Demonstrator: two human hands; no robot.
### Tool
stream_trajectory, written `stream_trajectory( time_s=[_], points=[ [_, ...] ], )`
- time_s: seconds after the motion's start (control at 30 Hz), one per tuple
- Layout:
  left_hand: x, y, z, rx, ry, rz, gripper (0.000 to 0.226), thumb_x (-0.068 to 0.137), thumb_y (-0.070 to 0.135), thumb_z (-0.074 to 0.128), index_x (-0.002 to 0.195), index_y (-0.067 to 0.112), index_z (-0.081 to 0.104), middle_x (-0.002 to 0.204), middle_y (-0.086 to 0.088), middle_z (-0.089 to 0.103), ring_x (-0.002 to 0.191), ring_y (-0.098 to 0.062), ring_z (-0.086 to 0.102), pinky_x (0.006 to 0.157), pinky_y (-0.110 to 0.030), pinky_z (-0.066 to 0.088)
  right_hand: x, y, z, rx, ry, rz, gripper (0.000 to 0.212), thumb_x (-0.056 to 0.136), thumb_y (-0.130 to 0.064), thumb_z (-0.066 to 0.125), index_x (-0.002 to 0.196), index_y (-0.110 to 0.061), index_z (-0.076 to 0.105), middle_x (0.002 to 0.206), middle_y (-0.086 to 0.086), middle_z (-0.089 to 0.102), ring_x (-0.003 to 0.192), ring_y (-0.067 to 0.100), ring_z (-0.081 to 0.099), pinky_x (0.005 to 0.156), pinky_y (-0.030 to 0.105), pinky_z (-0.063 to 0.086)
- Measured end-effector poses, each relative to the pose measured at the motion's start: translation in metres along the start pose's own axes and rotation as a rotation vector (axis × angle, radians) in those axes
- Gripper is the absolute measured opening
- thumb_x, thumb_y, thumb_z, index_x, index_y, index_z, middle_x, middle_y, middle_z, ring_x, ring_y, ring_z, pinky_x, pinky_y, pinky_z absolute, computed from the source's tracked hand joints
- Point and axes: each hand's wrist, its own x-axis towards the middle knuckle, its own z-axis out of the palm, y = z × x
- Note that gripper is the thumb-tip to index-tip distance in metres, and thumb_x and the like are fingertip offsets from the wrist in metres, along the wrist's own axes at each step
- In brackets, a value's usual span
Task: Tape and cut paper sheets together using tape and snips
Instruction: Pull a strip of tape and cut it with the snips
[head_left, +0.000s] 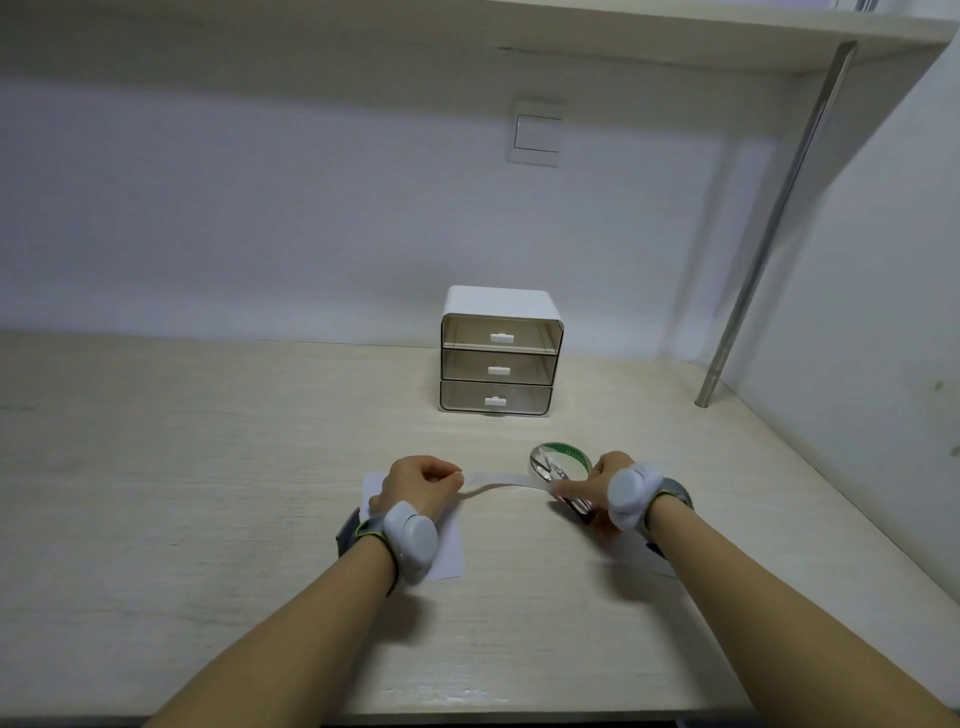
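A strip of clear tape (498, 480) stretches between my two hands, sagging a little over the desk. My left hand (422, 486) pinches the free end of the strip above a white paper sheet (449, 551). My right hand (597, 488) holds metal snips (558, 480) whose blades meet the strip close to the tape roll (563, 460), which has a green inner ring and lies on the desk. A second paper sheet (631, 551) lies under my right wrist, mostly hidden.
A small white organiser with three translucent drawers (500, 358) stands at the back of the wooden desk (208, 467). A metal post (769, 228) rises at the back right beside the side wall. A shelf hangs overhead.
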Motion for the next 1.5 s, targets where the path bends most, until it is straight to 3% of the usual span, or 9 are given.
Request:
stream_trajectory(
  time_s=[0.33, 0.47, 0.57, 0.8, 1.03, 1.13, 1.2, 1.27, 1.5],
  points=[
    [-0.005, 0.004, 0.000, 0.002, 0.013, -0.006, 0.005, 0.065, 0.043, 0.067, 0.062, 0.046, 0.070, 0.077, 0.019, 0.071, 0.089, -0.017, 0.066, 0.091, -0.043, 0.052, 0.004, -0.009, 0.009, -0.433, 0.108, -0.206, 0.027, 0.071, -0.024, 0.067, 0.091, -0.005, 0.065, 0.091, 0.013, 0.071, 0.065, 0.023, 0.052, 0.060, 0.029, 0.046],
    [-0.005, 0.005, -0.002, 0.009, 0.009, 0.000, 0.005, 0.066, 0.042, 0.067, 0.062, 0.044, 0.070, 0.078, 0.020, 0.071, 0.089, -0.016, 0.066, 0.092, -0.042, 0.052, 0.002, -0.013, 0.010, -0.586, 0.140, -0.215, 0.018, 0.087, -0.007, 0.049, 0.071, -0.010, 0.043, 0.076, 0.006, 0.050, 0.073, 0.027, 0.049, 0.065, 0.029, 0.039],
    [-0.004, 0.004, -0.003, 0.021, 0.011, 0.002, 0.008, 0.060, 0.047, 0.064, 0.065, 0.049, 0.069, 0.078, 0.020, 0.071, 0.088, -0.017, 0.067, 0.089, -0.040, 0.054, 0.004, -0.016, 0.008, -0.573, 0.165, -0.257, 0.005, 0.093, -0.006, 0.044, 0.090, -0.009, 0.041, 0.083, 0.008, 0.048, 0.080, 0.028, 0.045, 0.070, 0.031, 0.036],
    [-0.007, 0.010, -0.009, 0.061, 0.048, 0.034, 0.006, 0.070, 0.043, 0.068, 0.065, 0.046, 0.069, 0.074, 0.023, 0.069, 0.090, -0.014, 0.065, 0.084, -0.032, 0.050, 0.003, -0.037, -0.007, -0.722, 0.048, -0.461, 0.040, 0.101, -0.034, 0.034, 0.121, -0.003, 0.051, 0.120, 0.018, 0.060, 0.105, 0.034, 0.058, 0.075, 0.033, 0.039],
    [-0.006, 0.017, -0.011, 0.162, 0.100, 0.129, 0.018, 0.077, 0.035, 0.069, 0.061, 0.040, 0.065, 0.071, 0.023, 0.067, 0.091, -0.012, 0.064, 0.094, -0.033, 0.036, 0.002, -0.068, -0.009, -0.819, -0.049, -0.486, 0.038, 0.102, -0.022, 0.037, 0.131, 0.001, 0.047, 0.132, 0.020, 0.053, 0.111, 0.032, 0.053, 0.093, 0.031, 0.040],
    [-0.007, 0.019, -0.011, 0.173, 0.109, 0.181, 0.019, 0.079, 0.031, 0.068, 0.062, 0.037, 0.064, 0.067, 0.023, 0.066, 0.086, -0.007, 0.064, 0.096, -0.034, 0.034, 0.016, -0.076, -0.005, -0.852, -0.106, -0.425, 0.046, 0.103, -0.015, 0.030, 0.143, 0.010, 0.029, 0.153, 0.022, 0.029, 0.133, 0.038, 0.034, 0.103, 0.022, 0.026],
    [-0.007, 0.020, -0.012, 0.175, 0.122, 0.212, 0.019, 0.080, 0.031, 0.068, 0.062, 0.037, 0.065, 0.065, 0.024, 0.065, 0.083, -0.004, 0.064, 0.095, -0.033, 0.034, 0.018, -0.082, -0.001, -0.817, -0.102, -0.361, 0.039, 0.103, -0.007, 0.028, 0.116, 0.025, 0.045, 0.145, 0.032, 0.034, 0.106, 0.045, 0.024, 0.092, 0.009, 0.034],
    [-0.008, 0.021, -0.012, 0.179, 0.129, 0.237, 0.019, 0.081, 0.030, 0.067, 0.064, 0.037, 0.065, 0.065, 0.023, 0.065, 0.081, -0.003, 0.063, 0.092, -0.031, 0.030, 0.014, -0.088, 0.000, -0.815, -0.077, -0.380, 0.031, 0.100, -0.004, 0.035, 0.085, 0.013, 0.056, 0.113, 0.031, 0.056, 0.095, 0.037, 0.040, 0.089, 0.026, 0.039],
    [-0.009, 0.023, -0.017, 0.180, 0.111, 0.306, 0.018, 0.082, 0.031, 0.068, 0.066, 0.037, 0.066, 0.071, 0.019, 0.069, 0.081, 0.002, 0.063, 0.091, -0.027, 0.025, 0.001, -0.103, -0.004, -0.982, -0.104, -0.487, 0.030, 0.096, -0.014, 0.050, 0.118, 0.004, 0.060, 0.104, 0.016, 0.058, 0.084, 0.025, 0.043, 0.074, 0.024, 0.033]
  ],
)
